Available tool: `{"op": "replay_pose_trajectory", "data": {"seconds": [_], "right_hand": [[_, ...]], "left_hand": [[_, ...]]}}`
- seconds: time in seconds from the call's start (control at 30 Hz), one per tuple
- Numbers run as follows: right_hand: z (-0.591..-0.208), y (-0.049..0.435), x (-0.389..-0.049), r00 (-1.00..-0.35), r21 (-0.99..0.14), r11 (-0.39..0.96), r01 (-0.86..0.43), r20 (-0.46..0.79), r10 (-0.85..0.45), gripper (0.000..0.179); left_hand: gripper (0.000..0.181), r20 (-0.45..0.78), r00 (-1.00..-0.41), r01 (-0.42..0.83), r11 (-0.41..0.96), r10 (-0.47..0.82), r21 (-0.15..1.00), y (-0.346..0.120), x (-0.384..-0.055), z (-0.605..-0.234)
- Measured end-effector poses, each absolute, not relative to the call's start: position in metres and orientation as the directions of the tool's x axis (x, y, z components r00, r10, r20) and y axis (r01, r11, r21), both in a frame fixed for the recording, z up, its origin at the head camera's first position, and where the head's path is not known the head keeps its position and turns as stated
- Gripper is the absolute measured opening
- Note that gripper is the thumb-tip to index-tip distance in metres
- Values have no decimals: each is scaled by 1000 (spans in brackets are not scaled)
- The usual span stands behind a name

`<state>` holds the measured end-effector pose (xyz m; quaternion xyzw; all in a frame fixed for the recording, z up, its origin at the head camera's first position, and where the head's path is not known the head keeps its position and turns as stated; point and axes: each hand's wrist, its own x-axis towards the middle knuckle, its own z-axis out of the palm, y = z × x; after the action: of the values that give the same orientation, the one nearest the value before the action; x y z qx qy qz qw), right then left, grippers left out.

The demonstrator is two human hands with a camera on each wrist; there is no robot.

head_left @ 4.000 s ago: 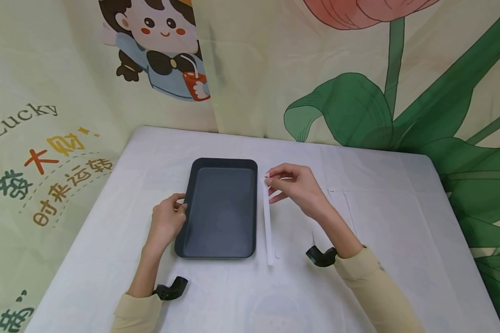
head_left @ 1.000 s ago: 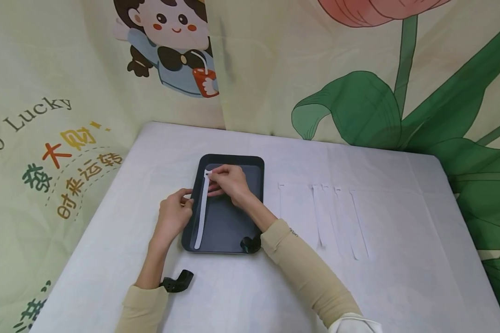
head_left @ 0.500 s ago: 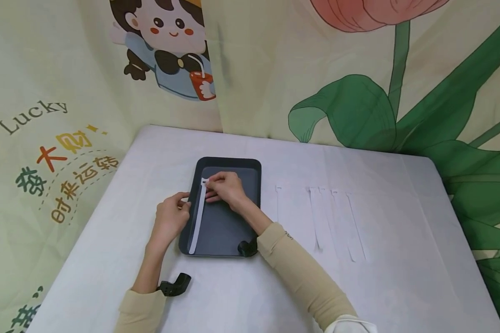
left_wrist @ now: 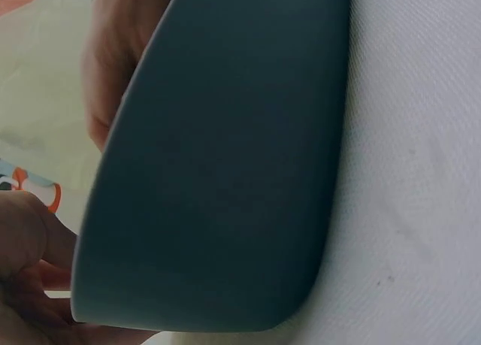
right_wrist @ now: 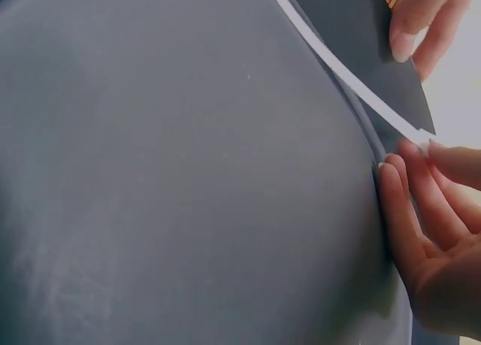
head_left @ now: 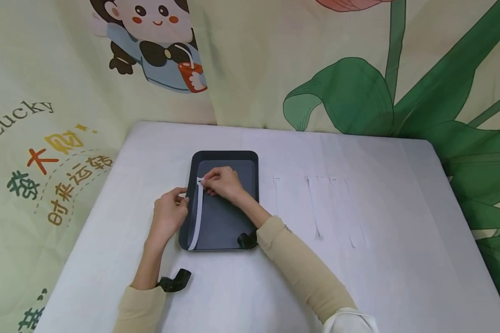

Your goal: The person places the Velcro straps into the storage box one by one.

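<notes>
A dark grey rectangular tray [head_left: 229, 226] lies on the white-covered table, long side front to back. My left hand [head_left: 170, 212] grips its left rim, with thumb and finger on either side of the wall in the right wrist view. Inside the tray, my right hand [head_left: 222, 184] pinches the wider, slotted end of a thin white strap [head_left: 199, 210] between thumb and fingers. The strap runs along the left wall to the front left corner, bowing slightly. In the right wrist view, its pinched end [right_wrist: 422, 137] is level with the rim. The left wrist view shows mostly the tray's outer wall [left_wrist: 218, 172].
Several similar white straps [head_left: 312, 208] lie spread on the table right of the tray, faint against the white cloth. Black wrist cameras [head_left: 176, 280] sit on both wrists, the right one over the tray's front right corner. A printed curtain [head_left: 250, 60] hangs behind the table.
My right hand has carried the strap from right of the tray into its left side. Since half a second ago, the pinched end has shifted slightly left. My left hand stays at the rim.
</notes>
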<state>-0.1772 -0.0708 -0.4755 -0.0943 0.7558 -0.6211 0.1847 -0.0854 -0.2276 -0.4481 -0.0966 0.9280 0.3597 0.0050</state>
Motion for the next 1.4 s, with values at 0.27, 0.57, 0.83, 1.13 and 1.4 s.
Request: {"op": "replay_pose_trajectory", "data": {"seconds": [0.27, 0.57, 0.83, 1.13, 1.4], "right_hand": [[-470, -74, -178, -913, -955, 293, 34, -149, -379, 11], [-476, -75, -174, -927, -926, 376, -33, -112, -358, 11], [-475, -80, -175, -935, -914, 405, -37, -111, -336, 11], [-478, -82, -175, -935, -888, 456, -53, -116, -335, 12], [-471, -79, -174, -914, -909, 418, 3, -171, -367, 20]], "left_hand": [[37, -71, -982, -178, 711, -177, 680, -229, -85, -443], [37, -93, -980, -192, 702, -177, 685, -227, -81, -445], [37, -92, -977, -201, 701, -190, 685, -228, -82, -443], [37, -106, -977, -206, 700, -184, 684, -229, -78, -443], [37, -100, -979, -196, 712, -176, 674, -231, -78, -445]]}}
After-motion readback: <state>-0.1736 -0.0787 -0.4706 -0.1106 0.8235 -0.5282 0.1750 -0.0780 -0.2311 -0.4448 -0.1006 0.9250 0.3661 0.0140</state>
